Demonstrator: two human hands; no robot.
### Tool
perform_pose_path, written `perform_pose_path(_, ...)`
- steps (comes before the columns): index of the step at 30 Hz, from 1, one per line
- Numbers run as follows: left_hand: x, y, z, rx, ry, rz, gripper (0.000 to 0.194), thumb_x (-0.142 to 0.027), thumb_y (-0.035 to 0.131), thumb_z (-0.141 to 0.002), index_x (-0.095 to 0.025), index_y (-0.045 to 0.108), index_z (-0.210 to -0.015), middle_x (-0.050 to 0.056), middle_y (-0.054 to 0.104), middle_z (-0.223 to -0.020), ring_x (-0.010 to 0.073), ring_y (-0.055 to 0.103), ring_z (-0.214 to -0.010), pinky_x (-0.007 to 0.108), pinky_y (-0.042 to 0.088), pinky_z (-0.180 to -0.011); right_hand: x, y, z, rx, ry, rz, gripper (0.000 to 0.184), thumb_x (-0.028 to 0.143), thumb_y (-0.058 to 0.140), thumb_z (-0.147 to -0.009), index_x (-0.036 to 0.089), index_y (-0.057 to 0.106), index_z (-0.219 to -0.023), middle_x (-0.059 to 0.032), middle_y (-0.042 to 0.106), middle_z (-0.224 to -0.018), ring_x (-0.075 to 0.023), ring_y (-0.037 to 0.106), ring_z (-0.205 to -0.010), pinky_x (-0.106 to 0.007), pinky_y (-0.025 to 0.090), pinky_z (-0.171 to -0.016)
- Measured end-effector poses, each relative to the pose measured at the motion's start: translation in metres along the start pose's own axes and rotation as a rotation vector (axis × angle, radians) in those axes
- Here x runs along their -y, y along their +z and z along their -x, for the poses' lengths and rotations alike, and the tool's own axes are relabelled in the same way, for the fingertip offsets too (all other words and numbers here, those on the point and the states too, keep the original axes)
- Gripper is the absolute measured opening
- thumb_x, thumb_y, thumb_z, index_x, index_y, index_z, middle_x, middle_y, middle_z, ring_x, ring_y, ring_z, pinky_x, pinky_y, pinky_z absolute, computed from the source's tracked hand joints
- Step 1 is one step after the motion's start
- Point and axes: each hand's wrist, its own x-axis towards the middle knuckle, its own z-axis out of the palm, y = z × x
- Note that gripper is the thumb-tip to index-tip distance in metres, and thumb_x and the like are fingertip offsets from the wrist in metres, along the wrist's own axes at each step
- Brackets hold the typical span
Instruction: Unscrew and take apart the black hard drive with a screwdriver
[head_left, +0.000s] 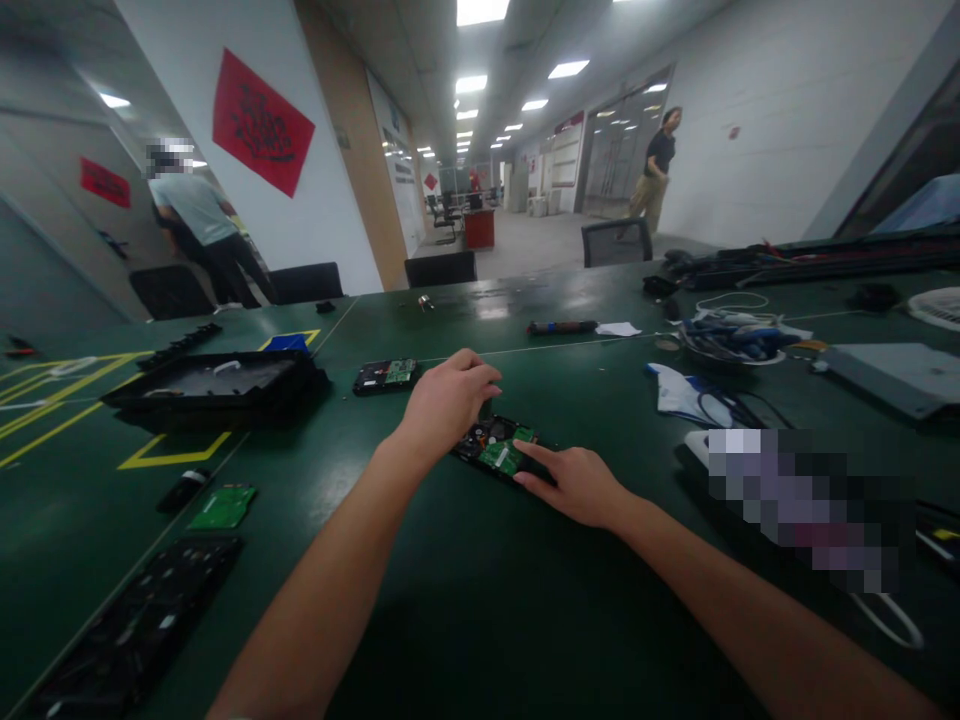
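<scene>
A hard drive (500,455) with a green circuit board lies on the dark green table in front of me. My left hand (452,400) is over its left end, fingers pinched together and pointing down. Something dark shows just under those fingertips, too small and shaded to name. From the right, my right hand (574,482) grips the drive, with the index finger on the board and the thumb at the near edge. Beyond my left wrist lies a second hard drive (385,376), its green board facing up.
On the left are a black tray (217,385), a loose green circuit board (223,507) and a black slab-like part (139,625). A dark rod-shaped tool (561,327) lies farther back. Rightward are a bowl of cables (735,338) and a grey box (892,380). Two people stand beyond the table.
</scene>
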Motion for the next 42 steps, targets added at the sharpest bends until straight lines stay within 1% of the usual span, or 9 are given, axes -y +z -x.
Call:
perform_pose_path(6,-0.004,-0.002,-0.002,0.014,0.026,0.146,0.026,-0.007,0.062,-0.093,-0.019,0.075,-0.113,0.009,0.076,-0.119,0.0253,0.071,-0.111,0.041,0.055,-0.101,-0.001,0.000,0.000,0.004,-0.016,-0.001,0.066,0.065,0.034,-0.107,0.025,0.048,-0.158,-0.0120,0.080,-0.111,-0.0293,0.076,-0.094,-0.038,0.053,-0.078)
perform_pose_path(10,-0.004,-0.002,-0.003,-0.051,-0.020,0.170,0.001,-0.019,0.073,-0.092,-0.019,0.074,-0.092,0.006,0.076,-0.096,0.0232,0.072,-0.094,0.039,0.056,-0.092,-0.001,0.000,0.001,0.003,-0.006,0.010,0.065,0.064,0.036,-0.106,0.026,0.047,-0.158,-0.0118,0.080,-0.110,-0.0291,0.076,-0.094,-0.038,0.053,-0.078)
perform_pose_path(12,-0.003,-0.002,-0.002,-0.077,-0.047,0.180,0.006,-0.022,0.075,-0.091,-0.019,0.072,-0.087,0.005,0.075,-0.090,0.0219,0.071,-0.088,0.038,0.056,-0.089,-0.001,0.000,0.001,0.003,-0.006,0.006,0.066,0.065,0.036,-0.106,0.026,0.047,-0.159,-0.0116,0.080,-0.109,-0.0282,0.076,-0.092,-0.037,0.053,-0.077)
perform_pose_path(16,0.000,0.000,-0.001,-0.098,-0.106,0.302,0.017,-0.022,0.077,-0.089,-0.019,0.072,-0.105,0.008,0.073,-0.110,0.0190,0.072,-0.087,0.037,0.059,-0.088,-0.002,0.002,0.000,-0.004,-0.011,0.012,0.068,0.067,0.034,-0.106,0.026,0.046,-0.158,-0.0120,0.079,-0.109,-0.0284,0.076,-0.093,-0.036,0.053,-0.077)
perform_pose_path(19,0.005,0.000,0.001,-0.079,-0.137,0.340,0.016,-0.025,0.077,-0.088,-0.016,0.075,-0.101,0.013,0.068,-0.125,0.0197,0.072,-0.092,0.038,0.061,-0.089,-0.002,0.002,0.000,-0.008,-0.012,0.014,0.067,0.067,0.036,-0.105,0.027,0.046,-0.158,-0.0118,0.079,-0.109,-0.0285,0.076,-0.093,-0.036,0.052,-0.077)
perform_pose_path(25,0.009,-0.013,0.001,0.046,-0.118,0.247,0.016,-0.029,0.070,-0.093,-0.021,0.078,-0.103,0.008,0.077,-0.105,0.0252,0.072,-0.100,0.041,0.058,-0.095,-0.002,0.005,0.000,-0.020,0.003,0.016,0.069,0.070,0.039,-0.103,0.026,0.047,-0.157,-0.0117,0.079,-0.111,-0.0283,0.076,-0.095,-0.036,0.053,-0.078)
perform_pose_path(31,0.008,-0.019,0.003,0.097,-0.090,0.234,0.033,-0.011,0.057,-0.092,-0.022,0.078,-0.115,0.005,0.081,-0.109,0.0245,0.075,-0.105,0.040,0.055,-0.104,0.007,0.005,-0.001,-0.074,0.005,0.061,0.073,0.075,0.046,-0.098,0.024,0.055,-0.149,-0.0116,0.075,-0.111,-0.0282,0.072,-0.095,-0.036,0.052,-0.078)
perform_pose_path(34,0.005,-0.014,0.003,0.069,-0.108,0.226,0.028,-0.017,0.064,-0.092,-0.021,0.079,-0.116,0.007,0.080,-0.114,0.0260,0.075,-0.108,0.041,0.055,-0.105,0.011,0.005,-0.001,-0.154,-0.016,0.104,0.066,0.070,0.052,-0.098,0.020,0.064,-0.138,-0.0145,0.068,-0.113,-0.0293,0.067,-0.099,-0.038,0.052,-0.080)
perform_pose_path(42,-0.004,-0.007,-0.003,0.027,-0.154,0.273,0.013,-0.030,0.070,-0.093,-0.020,0.079,-0.091,0.007,0.076,-0.096,0.0228,0.070,-0.093,0.038,0.055,-0.091,0.001,0.018,-0.003,-0.346,-0.169,0.044,0.060,0.061,0.066,-0.094,0.015,0.064,-0.132,-0.0223,0.052,-0.142,-0.0410,0.045,-0.139,-0.058,0.039,-0.114)
